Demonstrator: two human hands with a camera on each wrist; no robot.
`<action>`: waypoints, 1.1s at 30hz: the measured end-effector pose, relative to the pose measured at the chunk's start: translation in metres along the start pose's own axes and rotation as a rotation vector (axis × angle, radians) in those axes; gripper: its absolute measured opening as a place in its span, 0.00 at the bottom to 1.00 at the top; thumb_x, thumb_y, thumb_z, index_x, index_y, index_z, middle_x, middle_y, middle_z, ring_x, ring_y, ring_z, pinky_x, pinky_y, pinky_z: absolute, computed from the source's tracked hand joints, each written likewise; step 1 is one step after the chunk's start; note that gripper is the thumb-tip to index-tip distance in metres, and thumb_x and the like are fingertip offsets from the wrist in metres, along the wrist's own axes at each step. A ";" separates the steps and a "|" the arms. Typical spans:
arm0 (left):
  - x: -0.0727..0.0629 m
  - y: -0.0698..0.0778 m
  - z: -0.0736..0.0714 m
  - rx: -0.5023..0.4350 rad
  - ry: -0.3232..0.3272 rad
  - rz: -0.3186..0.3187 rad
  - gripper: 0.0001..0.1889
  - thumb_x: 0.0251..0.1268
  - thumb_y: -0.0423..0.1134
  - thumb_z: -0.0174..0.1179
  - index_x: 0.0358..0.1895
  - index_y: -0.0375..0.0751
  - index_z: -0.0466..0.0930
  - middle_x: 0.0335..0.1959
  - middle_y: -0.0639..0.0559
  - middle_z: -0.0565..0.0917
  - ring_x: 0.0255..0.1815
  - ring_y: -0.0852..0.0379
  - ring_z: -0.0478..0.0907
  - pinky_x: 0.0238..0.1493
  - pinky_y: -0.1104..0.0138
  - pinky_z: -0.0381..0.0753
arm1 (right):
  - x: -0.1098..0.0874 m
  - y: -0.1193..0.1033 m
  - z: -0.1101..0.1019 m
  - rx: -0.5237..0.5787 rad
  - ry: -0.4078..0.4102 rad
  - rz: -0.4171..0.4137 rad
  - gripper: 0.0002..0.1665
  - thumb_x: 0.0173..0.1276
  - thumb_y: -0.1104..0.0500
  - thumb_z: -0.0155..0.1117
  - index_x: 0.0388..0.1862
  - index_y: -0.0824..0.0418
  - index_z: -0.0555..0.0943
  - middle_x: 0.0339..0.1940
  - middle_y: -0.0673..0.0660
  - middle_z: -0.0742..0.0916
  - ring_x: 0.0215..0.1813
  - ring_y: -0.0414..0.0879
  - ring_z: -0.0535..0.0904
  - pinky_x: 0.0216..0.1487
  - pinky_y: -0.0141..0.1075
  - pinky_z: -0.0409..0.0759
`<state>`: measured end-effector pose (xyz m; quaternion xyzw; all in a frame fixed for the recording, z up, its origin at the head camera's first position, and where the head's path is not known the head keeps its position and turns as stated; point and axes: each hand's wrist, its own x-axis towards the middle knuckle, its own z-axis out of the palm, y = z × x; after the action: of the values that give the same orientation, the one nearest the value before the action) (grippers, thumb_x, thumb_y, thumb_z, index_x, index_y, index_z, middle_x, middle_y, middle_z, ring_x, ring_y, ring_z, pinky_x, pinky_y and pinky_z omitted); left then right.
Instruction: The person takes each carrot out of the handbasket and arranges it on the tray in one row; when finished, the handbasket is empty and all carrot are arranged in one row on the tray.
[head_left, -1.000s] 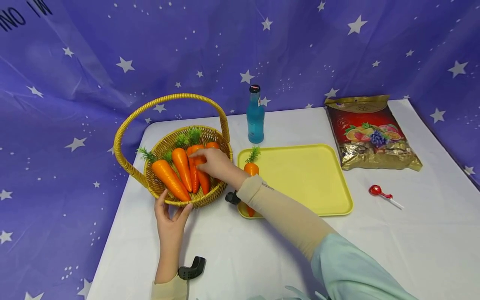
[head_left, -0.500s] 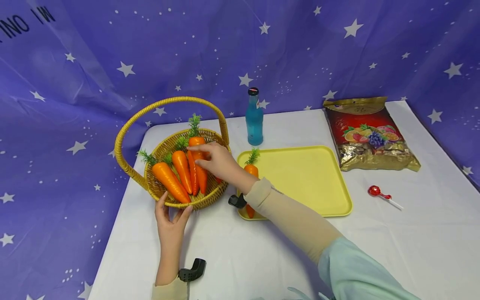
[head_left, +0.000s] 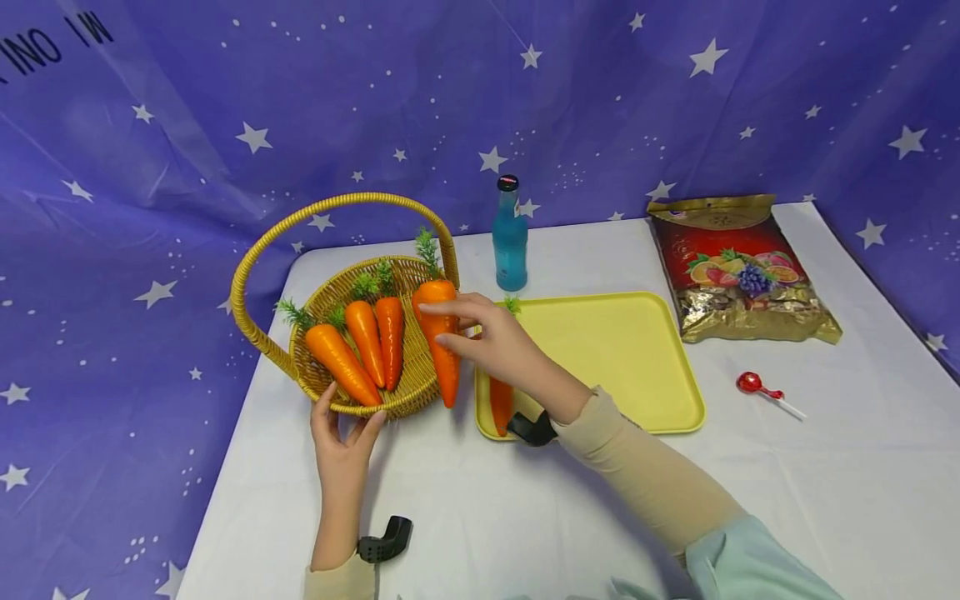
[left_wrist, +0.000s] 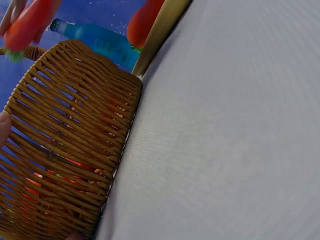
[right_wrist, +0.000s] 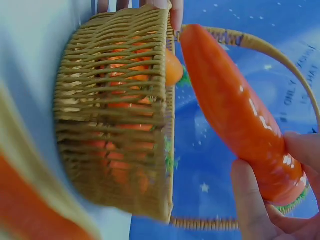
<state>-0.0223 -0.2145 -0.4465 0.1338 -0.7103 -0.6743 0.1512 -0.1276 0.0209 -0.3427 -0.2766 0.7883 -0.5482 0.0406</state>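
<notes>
In the head view my right hand (head_left: pixel 502 337) pinches an orange carrot (head_left: pixel 446 362) with a green leafy top, between thumb and fingers. The carrot (right_wrist: pixel 235 110) hangs over the right rim of a woven yellow basket (head_left: pixel 242 287), pointed end down, as the right wrist view also shows. My left hand (head_left: pixel 341 454) grips the basket's front rim. Three more carrots (head_left: pixel 341 364) lie inside, tops toward the back. Another carrot (head_left: pixel 500 407) lies along the left edge of a yellow tray (head_left: pixel 600 358), partly covered by the right hand and wrist.
A blue bottle (head_left: pixel 511 242) stands behind the tray and basket. On the right lie a red and gold candy bag (head_left: pixel 742 267) and a red lollipop (head_left: pixel 750 382). The basket's tall handle arches over its back. A purple starry cloth (head_left: pixel 600 100) hangs behind the white table.
The right hand has lifted a carrot out from among the others and carried it right, to the basket's rim. The left hand has kept its hold on the basket.
</notes>
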 end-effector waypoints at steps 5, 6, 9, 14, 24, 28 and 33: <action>0.000 0.000 0.000 -0.007 -0.005 0.004 0.41 0.59 0.30 0.67 0.73 0.48 0.55 0.76 0.53 0.45 0.76 0.48 0.43 0.64 0.61 0.68 | -0.030 0.013 -0.020 0.022 0.035 0.055 0.22 0.67 0.58 0.66 0.60 0.48 0.81 0.59 0.50 0.79 0.50 0.47 0.77 0.50 0.42 0.80; 0.000 0.000 0.000 -0.004 -0.005 0.005 0.41 0.59 0.30 0.67 0.73 0.48 0.55 0.76 0.54 0.45 0.76 0.48 0.44 0.64 0.62 0.68 | -0.035 0.017 -0.024 0.019 0.045 0.066 0.22 0.67 0.59 0.66 0.60 0.49 0.81 0.58 0.51 0.79 0.50 0.47 0.78 0.50 0.42 0.81; 0.001 0.000 -0.001 -0.001 -0.006 0.004 0.41 0.59 0.31 0.67 0.73 0.49 0.55 0.76 0.54 0.45 0.76 0.49 0.43 0.65 0.60 0.67 | -0.046 0.029 -0.034 0.005 0.073 0.124 0.23 0.67 0.61 0.66 0.60 0.50 0.80 0.58 0.53 0.79 0.48 0.50 0.79 0.47 0.42 0.81; 0.001 -0.001 0.000 -0.006 -0.005 0.001 0.42 0.59 0.30 0.67 0.74 0.48 0.55 0.76 0.54 0.45 0.76 0.48 0.43 0.64 0.60 0.67 | -0.058 0.048 -0.047 -0.061 0.094 0.271 0.24 0.67 0.61 0.65 0.63 0.50 0.79 0.60 0.57 0.78 0.47 0.54 0.79 0.45 0.41 0.80; 0.001 -0.002 -0.001 0.005 -0.005 0.005 0.42 0.59 0.30 0.67 0.73 0.48 0.54 0.76 0.52 0.46 0.76 0.47 0.44 0.65 0.55 0.65 | -0.071 0.077 -0.043 -0.133 0.040 0.422 0.26 0.67 0.61 0.65 0.65 0.53 0.77 0.59 0.64 0.77 0.44 0.52 0.78 0.44 0.40 0.78; 0.002 -0.002 -0.001 0.002 -0.002 0.009 0.42 0.58 0.29 0.67 0.73 0.47 0.55 0.76 0.51 0.46 0.76 0.47 0.44 0.66 0.50 0.64 | -0.070 0.082 -0.037 -0.161 0.026 0.438 0.26 0.67 0.59 0.66 0.65 0.53 0.77 0.58 0.64 0.78 0.39 0.50 0.78 0.38 0.36 0.78; 0.001 -0.001 0.000 -0.010 -0.002 0.012 0.42 0.58 0.29 0.67 0.73 0.47 0.55 0.76 0.51 0.46 0.76 0.47 0.45 0.66 0.47 0.63 | -0.067 0.082 -0.032 -0.181 0.015 0.447 0.26 0.67 0.59 0.66 0.65 0.53 0.77 0.55 0.63 0.79 0.34 0.48 0.77 0.33 0.35 0.79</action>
<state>-0.0234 -0.2152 -0.4478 0.1280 -0.7080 -0.6770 0.1550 -0.1150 0.1003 -0.4186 -0.0933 0.8761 -0.4547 0.1301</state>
